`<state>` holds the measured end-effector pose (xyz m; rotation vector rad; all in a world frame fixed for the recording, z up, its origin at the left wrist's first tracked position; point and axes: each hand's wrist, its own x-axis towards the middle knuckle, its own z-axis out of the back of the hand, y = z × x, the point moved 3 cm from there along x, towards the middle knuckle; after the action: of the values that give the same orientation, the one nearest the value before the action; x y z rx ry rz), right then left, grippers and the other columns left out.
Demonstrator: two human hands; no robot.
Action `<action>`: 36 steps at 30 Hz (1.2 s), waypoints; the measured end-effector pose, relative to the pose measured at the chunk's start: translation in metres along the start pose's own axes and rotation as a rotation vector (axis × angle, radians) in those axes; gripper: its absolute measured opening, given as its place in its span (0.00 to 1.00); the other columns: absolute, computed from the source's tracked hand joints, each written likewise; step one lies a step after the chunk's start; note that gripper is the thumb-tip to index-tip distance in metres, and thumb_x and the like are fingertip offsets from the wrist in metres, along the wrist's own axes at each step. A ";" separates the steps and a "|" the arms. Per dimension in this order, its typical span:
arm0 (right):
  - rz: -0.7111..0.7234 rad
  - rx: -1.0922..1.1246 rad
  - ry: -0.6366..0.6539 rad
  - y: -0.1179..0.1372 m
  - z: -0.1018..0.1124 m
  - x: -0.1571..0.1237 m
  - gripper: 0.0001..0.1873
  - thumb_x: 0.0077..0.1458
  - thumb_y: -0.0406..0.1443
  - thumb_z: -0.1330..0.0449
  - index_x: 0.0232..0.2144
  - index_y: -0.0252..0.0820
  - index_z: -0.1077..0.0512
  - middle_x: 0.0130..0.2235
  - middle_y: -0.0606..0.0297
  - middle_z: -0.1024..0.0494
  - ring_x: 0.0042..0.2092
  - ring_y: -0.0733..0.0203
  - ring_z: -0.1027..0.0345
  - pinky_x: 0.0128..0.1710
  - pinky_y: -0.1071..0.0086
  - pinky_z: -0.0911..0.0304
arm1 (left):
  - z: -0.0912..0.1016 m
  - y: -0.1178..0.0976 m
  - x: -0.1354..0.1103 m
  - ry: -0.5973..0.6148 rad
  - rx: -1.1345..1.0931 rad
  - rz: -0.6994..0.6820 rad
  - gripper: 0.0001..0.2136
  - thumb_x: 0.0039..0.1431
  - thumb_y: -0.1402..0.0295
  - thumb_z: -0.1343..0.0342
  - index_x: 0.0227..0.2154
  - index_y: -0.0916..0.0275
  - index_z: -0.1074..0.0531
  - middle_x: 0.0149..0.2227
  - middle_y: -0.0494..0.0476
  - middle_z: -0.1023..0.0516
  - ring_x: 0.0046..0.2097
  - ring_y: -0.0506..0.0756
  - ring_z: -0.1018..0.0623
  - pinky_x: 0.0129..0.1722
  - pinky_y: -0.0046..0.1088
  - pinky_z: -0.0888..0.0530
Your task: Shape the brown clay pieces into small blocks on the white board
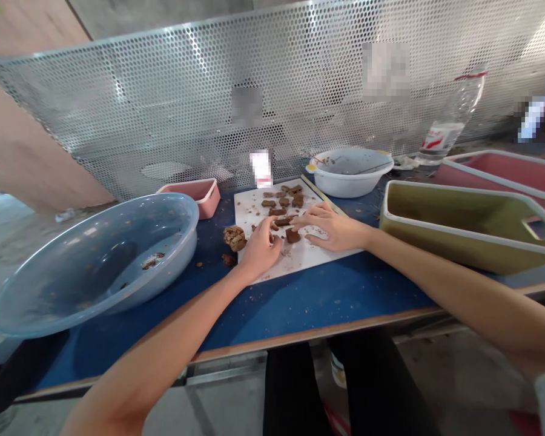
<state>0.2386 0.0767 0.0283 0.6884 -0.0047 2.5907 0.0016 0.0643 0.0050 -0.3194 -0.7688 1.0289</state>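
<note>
A white board [313, 251] lies on the blue table [327, 300]. Several small brown dough-like pieces [284, 201] are spread over its far half. My left hand [260, 248] rests on the board's left edge, fingers curled and pinched on a small brown piece. My right hand [333, 227] lies on the board just right of it, fingers bent, fingertips touching a brown piece [293, 235] between the two hands. A bigger brown lump [235, 237] sits at the board's left edge, beside my left hand.
A large blue basin [95, 260] stands at the left, a small pink tray [200, 194] behind it. A white bowl [349, 172] sits behind the board. An olive tray [467, 227], a pink tray [504, 172] and a plastic bottle [449, 124] stand at the right. A perforated metal screen [272, 91] closes the back.
</note>
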 end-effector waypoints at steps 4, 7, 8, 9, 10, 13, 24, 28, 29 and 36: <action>0.019 0.020 0.064 0.003 -0.005 0.000 0.29 0.71 0.38 0.45 0.72 0.49 0.36 0.49 0.56 0.18 0.53 0.47 0.29 0.59 0.48 0.41 | -0.001 0.000 0.000 -0.004 -0.006 -0.010 0.25 0.65 0.77 0.47 0.65 0.62 0.35 0.53 0.65 0.21 0.46 0.60 0.21 0.51 0.44 0.23; 0.006 0.026 0.085 0.001 -0.008 -0.001 0.30 0.71 0.38 0.45 0.72 0.46 0.37 0.50 0.55 0.18 0.54 0.46 0.29 0.58 0.49 0.42 | -0.001 0.000 -0.001 0.004 0.000 0.004 0.25 0.65 0.76 0.47 0.65 0.62 0.35 0.54 0.65 0.21 0.46 0.60 0.21 0.51 0.45 0.23; 0.002 0.020 0.086 0.001 -0.008 -0.001 0.30 0.71 0.39 0.45 0.72 0.46 0.37 0.50 0.54 0.18 0.53 0.46 0.29 0.58 0.50 0.42 | -0.001 0.000 -0.001 0.007 -0.001 0.007 0.25 0.65 0.76 0.47 0.65 0.62 0.36 0.54 0.66 0.21 0.46 0.60 0.21 0.51 0.45 0.23; 0.001 0.014 0.085 0.001 -0.008 -0.002 0.30 0.71 0.39 0.45 0.72 0.46 0.37 0.50 0.54 0.18 0.53 0.47 0.29 0.58 0.50 0.43 | -0.001 0.000 -0.001 0.010 -0.004 0.010 0.25 0.65 0.76 0.47 0.65 0.62 0.36 0.55 0.66 0.21 0.47 0.61 0.21 0.52 0.45 0.23; 0.001 0.006 0.084 0.001 -0.008 -0.002 0.30 0.71 0.40 0.46 0.72 0.46 0.37 0.50 0.54 0.18 0.53 0.47 0.29 0.58 0.50 0.43 | -0.001 0.000 -0.001 0.010 -0.009 0.011 0.25 0.66 0.76 0.47 0.65 0.61 0.36 0.55 0.66 0.21 0.48 0.61 0.21 0.52 0.45 0.23; 0.002 -0.018 0.087 0.003 -0.008 -0.002 0.32 0.71 0.40 0.46 0.74 0.48 0.39 0.50 0.55 0.18 0.54 0.46 0.29 0.58 0.50 0.43 | -0.001 0.000 -0.001 0.009 -0.022 0.006 0.25 0.66 0.76 0.47 0.65 0.62 0.36 0.56 0.67 0.21 0.51 0.62 0.20 0.55 0.46 0.24; -0.008 -0.074 0.082 0.003 -0.011 -0.001 0.30 0.71 0.40 0.46 0.71 0.44 0.35 0.47 0.53 0.22 0.50 0.47 0.29 0.58 0.49 0.42 | -0.001 0.001 0.000 0.013 -0.013 0.020 0.26 0.65 0.76 0.47 0.65 0.61 0.36 0.55 0.65 0.21 0.45 0.60 0.20 0.49 0.43 0.22; 0.008 -0.058 0.094 0.003 -0.012 -0.001 0.30 0.70 0.39 0.46 0.71 0.44 0.35 0.48 0.53 0.22 0.53 0.46 0.29 0.59 0.49 0.43 | 0.000 0.000 -0.001 0.026 -0.008 0.024 0.25 0.66 0.76 0.47 0.65 0.61 0.36 0.55 0.65 0.21 0.47 0.60 0.20 0.50 0.42 0.23; 0.013 -0.060 0.100 0.003 -0.013 -0.001 0.30 0.70 0.38 0.46 0.72 0.44 0.36 0.49 0.52 0.22 0.54 0.46 0.29 0.59 0.48 0.44 | 0.000 0.000 -0.001 0.027 -0.009 0.025 0.25 0.66 0.76 0.47 0.65 0.61 0.36 0.55 0.65 0.21 0.46 0.60 0.20 0.49 0.42 0.23; 0.005 -0.048 0.059 0.003 -0.012 -0.001 0.30 0.70 0.40 0.46 0.72 0.46 0.35 0.49 0.54 0.19 0.51 0.46 0.29 0.57 0.49 0.43 | -0.001 0.001 -0.001 0.021 -0.017 0.014 0.26 0.65 0.76 0.47 0.65 0.61 0.36 0.55 0.65 0.20 0.49 0.61 0.20 0.51 0.44 0.23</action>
<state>0.2322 0.0751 0.0174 0.5947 -0.0500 2.6061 0.0015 0.0642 0.0034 -0.3500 -0.7571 1.0307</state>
